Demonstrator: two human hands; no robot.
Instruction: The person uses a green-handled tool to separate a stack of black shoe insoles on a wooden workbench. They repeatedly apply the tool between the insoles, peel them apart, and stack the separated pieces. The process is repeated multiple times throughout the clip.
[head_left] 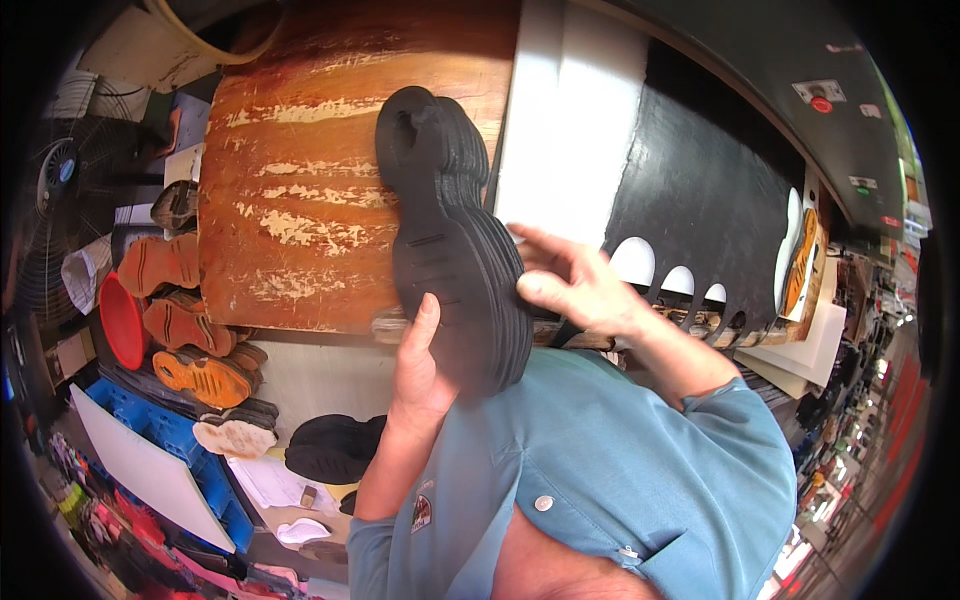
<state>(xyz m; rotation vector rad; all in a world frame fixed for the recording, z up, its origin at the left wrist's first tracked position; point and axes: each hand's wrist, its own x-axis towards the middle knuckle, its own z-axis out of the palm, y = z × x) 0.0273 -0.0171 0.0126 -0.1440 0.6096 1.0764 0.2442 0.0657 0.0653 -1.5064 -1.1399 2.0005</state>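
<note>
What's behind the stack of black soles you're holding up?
Behind the stack of black soles is a worn brown wooden board; left hand and right hand grip it. The board's middle is covered.

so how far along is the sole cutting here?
Done, by the look of it: the black sheet shows a row of cut-out holes, and black soles lie on the lower surface. In hand: the left hand and right hand hold a stack of black sole blanks over the worn wooden board. Left: most of the sheet is uncut.
</note>
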